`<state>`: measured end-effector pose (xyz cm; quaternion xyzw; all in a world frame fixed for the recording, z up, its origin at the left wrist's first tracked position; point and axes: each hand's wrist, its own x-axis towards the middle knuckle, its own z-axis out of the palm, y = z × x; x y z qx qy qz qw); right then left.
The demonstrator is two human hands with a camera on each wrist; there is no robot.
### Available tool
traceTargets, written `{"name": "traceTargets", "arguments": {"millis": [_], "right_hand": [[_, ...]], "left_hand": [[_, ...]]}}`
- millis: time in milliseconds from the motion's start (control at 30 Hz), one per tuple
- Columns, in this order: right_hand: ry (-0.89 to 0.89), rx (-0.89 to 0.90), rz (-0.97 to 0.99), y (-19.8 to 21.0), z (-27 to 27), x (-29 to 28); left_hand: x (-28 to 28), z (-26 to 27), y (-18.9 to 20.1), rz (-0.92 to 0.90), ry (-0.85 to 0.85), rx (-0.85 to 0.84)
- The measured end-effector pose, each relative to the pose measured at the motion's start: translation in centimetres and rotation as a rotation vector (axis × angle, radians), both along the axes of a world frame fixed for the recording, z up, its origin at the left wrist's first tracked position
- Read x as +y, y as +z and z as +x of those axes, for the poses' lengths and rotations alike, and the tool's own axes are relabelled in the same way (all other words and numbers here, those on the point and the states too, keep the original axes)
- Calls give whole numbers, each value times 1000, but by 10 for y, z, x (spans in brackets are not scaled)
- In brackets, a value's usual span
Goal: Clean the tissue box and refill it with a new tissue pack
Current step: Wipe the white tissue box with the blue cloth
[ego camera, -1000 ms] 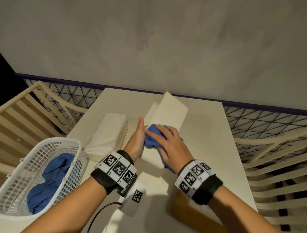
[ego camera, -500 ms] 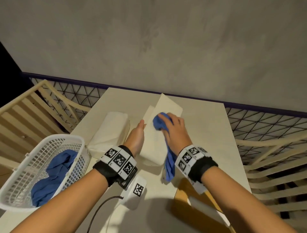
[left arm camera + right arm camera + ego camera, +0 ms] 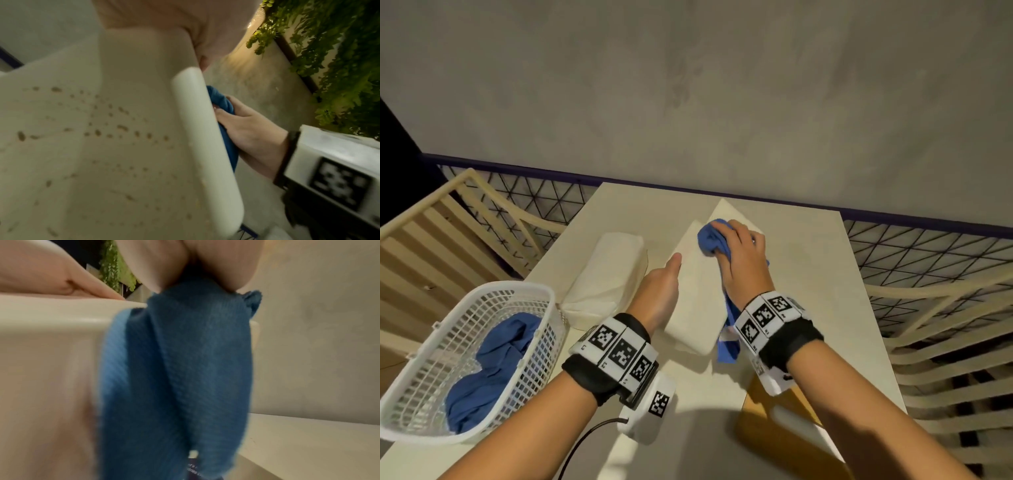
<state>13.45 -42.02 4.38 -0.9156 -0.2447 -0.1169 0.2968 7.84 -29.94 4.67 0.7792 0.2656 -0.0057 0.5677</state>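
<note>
Tissue box [image 3: 700, 291], cream-white and long, lies near the middle of the pale table [image 3: 825, 308], its far end pointing toward the grey wall. We press our right hand [image 3: 743, 260] down on the far end of its top, fingers curled round a bunched blue cloth [image 3: 710, 236]; a loose tail of that cloth hangs down the box's right side to the tabletop (the right wrist view shows the fabric trailing over the box's rounded edge [image 3: 179, 369]). Our left hand [image 3: 659, 291] lies flat against the box's left side, thumb stretched along the top edge; the other fingers are hidden behind the palm, so we cannot tell how they sit, though nothing is gripped. The left wrist view shows the box's rounded rim [image 3: 205, 146] close up, with the cloth [image 3: 221, 100] and right hand [image 3: 251, 129] beyond it.

Just left of the box lies the new tissue pack [image 3: 607, 274], in soft white wrapping, beside our left hand. At the table's near left corner stands a white mesh basket [image 3: 424, 394] with another blue cloth [image 3: 493, 370] crumpled inside.
</note>
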Motion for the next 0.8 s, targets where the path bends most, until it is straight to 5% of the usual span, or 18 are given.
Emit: {"name": "traceTargets", "arguments": {"millis": [167,233,400,700,800], "right_hand": [[160,-178,-70,-3,-36,3],[186,-99,-55,7,-21,1],[-146,-17,4,17,29,-11],[167,-338,-133,-23,-58,6],[127,-182,-39,-17,-29,2]], "left_hand": [[-1,-7,9,8,-41,-34],[-1,-10,10,82,-60,-6],[-3,-13,9,5,-60,-27],[1,-5,16,-220,56,-88],[0,-6,15,-122,65,-80]]}}
